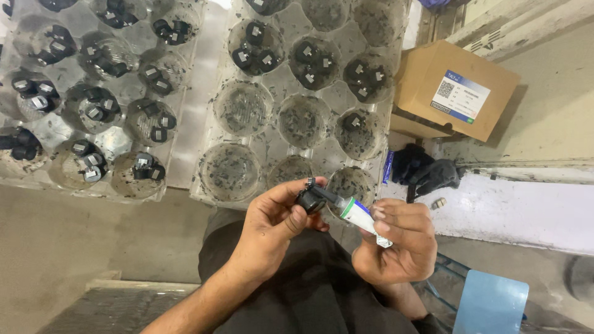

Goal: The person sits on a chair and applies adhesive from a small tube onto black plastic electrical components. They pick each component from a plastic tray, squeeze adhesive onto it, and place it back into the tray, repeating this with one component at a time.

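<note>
My left hand (272,226) grips a small black part (309,199) between thumb and fingers, just above my lap. My right hand (396,238) holds a small white and green tube (357,215) with a dark nozzle. The nozzle tip touches the black part. Both hands hover at the near edge of a clear plastic cup tray (281,77), whose round cups hold a few similar black parts (255,52) with grey labels.
A second clear tray (133,74) at the left holds several cups of black parts. A brown cardboard box (455,86) sits at the right, with a black glove (427,173) below it. A blue stool corner (489,303) shows at the lower right.
</note>
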